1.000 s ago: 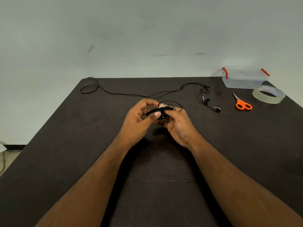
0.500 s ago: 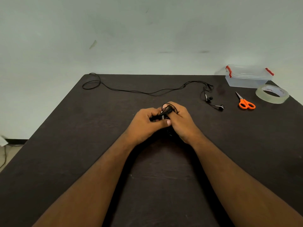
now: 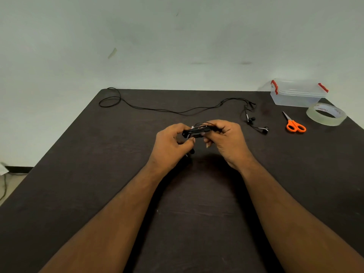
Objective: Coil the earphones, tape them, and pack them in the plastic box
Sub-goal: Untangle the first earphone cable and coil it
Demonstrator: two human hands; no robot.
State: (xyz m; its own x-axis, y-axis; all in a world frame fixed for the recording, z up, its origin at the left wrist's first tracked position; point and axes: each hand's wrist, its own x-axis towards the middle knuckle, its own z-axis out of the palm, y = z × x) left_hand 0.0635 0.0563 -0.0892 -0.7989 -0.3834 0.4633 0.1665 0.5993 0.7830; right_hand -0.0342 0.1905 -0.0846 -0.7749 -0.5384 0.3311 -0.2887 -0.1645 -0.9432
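A person's left hand and right hand hold a coiled bundle of black earphones just above the middle of a dark table. Half a second ago the hands were pressed together over the bundle; now they have drawn apart, so the flattened coil shows between them, which suggests the winding is tightened and nearly ready for taping. Both hands' fingers curl around opposite ends of the bundle. Its long axis runs left to right, roughly level. A second, uncoiled earphone cable lies behind. Scissors, a tape roll and a closed plastic box sit far right.
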